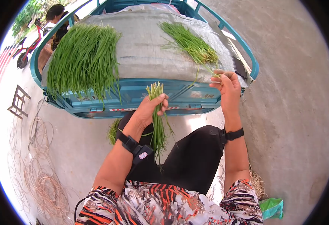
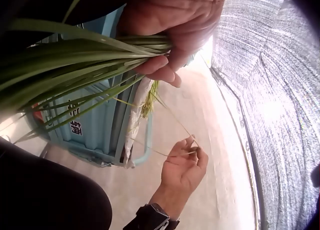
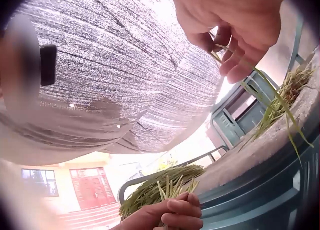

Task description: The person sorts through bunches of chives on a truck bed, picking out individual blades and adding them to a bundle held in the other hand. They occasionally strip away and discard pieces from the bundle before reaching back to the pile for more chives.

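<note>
The left hand (image 1: 151, 108) grips a bundle of green stalks (image 1: 159, 131), cut ends up, leaves hanging between the knees. The right hand (image 1: 227, 88), raised by the cart's rear edge, pinches a thin stalk between thumb and fingers; in the right wrist view this hand (image 3: 235, 30) holds the stalk's end, and its green blades (image 3: 277, 97) trail down. A small pile of stalks (image 1: 190, 43) lies on the grey sheet just beyond the right hand. On the sheet's left side spreads a larger pile of green stalks (image 1: 84, 56). In the left wrist view the bundle (image 2: 75, 65) passes under the curled fingers.
A grey sheet (image 1: 138, 48) covers the load of a blue cart (image 1: 134, 88) with side rails. A dark phone (image 1: 239, 67) lies at its right edge. A person (image 1: 55, 17) is beyond the left rail. A wooden stool (image 1: 19, 101) and loose strands (image 1: 46, 187) are on the ground.
</note>
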{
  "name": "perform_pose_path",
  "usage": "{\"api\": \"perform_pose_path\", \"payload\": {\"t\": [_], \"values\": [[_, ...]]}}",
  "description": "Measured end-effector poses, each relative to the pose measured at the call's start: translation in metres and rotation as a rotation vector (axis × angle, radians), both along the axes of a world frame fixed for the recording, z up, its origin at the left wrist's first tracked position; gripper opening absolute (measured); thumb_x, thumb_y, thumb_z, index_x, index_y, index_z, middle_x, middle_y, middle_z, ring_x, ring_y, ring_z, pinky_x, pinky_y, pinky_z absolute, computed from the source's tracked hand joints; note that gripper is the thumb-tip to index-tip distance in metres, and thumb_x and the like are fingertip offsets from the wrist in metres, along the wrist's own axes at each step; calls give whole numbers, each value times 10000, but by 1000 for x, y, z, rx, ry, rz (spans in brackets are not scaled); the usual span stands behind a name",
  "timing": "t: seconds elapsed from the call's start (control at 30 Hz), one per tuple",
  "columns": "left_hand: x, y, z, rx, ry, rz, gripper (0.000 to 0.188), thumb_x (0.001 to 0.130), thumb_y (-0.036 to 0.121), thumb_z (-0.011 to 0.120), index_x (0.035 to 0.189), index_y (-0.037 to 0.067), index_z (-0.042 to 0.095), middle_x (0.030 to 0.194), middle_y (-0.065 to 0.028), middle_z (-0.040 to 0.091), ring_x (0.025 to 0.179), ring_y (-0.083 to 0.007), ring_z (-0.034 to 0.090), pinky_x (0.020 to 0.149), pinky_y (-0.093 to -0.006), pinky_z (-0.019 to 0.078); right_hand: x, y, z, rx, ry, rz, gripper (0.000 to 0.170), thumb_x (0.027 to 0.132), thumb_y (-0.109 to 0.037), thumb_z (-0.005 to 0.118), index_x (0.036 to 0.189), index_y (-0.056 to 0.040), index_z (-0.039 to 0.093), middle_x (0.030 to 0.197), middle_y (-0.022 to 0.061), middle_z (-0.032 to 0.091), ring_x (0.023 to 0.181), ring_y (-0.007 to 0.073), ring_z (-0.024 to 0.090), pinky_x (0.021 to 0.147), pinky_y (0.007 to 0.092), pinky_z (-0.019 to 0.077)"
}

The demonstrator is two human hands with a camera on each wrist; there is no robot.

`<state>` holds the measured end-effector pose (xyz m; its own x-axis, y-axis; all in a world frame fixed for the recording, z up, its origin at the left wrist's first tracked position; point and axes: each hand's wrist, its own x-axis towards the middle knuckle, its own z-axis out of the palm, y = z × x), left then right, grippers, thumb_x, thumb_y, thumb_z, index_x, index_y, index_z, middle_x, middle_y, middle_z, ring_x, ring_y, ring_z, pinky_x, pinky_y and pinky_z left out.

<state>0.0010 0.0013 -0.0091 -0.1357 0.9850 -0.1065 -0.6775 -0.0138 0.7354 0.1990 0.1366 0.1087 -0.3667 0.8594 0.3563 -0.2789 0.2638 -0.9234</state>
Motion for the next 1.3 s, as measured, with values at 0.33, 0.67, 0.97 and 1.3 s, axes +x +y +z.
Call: {"api": "perform_pose_path", "payload": {"t": [0.33,0.67,0.97,1.3], "values": [[-12,1,-4,127,-193,59,163,937,206,548,969,46,557,797,-8,584,640,-79,507,498,-199,390,34,-54,26,-44,202,202,108,923,-137,465,920,-32,487,913,150,617,722,186,639,619,340,550],[13,-1,19,161,128,-221,191,941,239,533,964,58,590,1016,-116,621,606,-84,479,483,-208,374,4,-64,-42,-563,158,405,92,928,-124,486,915,-34,501,895,137,626,732,197,653,607,322,561],[14,-3,13,75,307,-350,205,888,233,618,969,51,572,742,-43,607,560,-78,484,470,-210,361,-2,-63,-61,-520,72,322,91,936,-135,508,932,-45,505,937,110,627,786,167,643,669,303,553],[13,-2,14,29,276,-267,209,882,192,618,1008,29,579,714,-45,596,517,-83,468,453,-213,350,7,-52,-62,-530,273,295,73,939,-133,507,931,-62,521,898,75,615,768,133,606,722,319,552]]}}
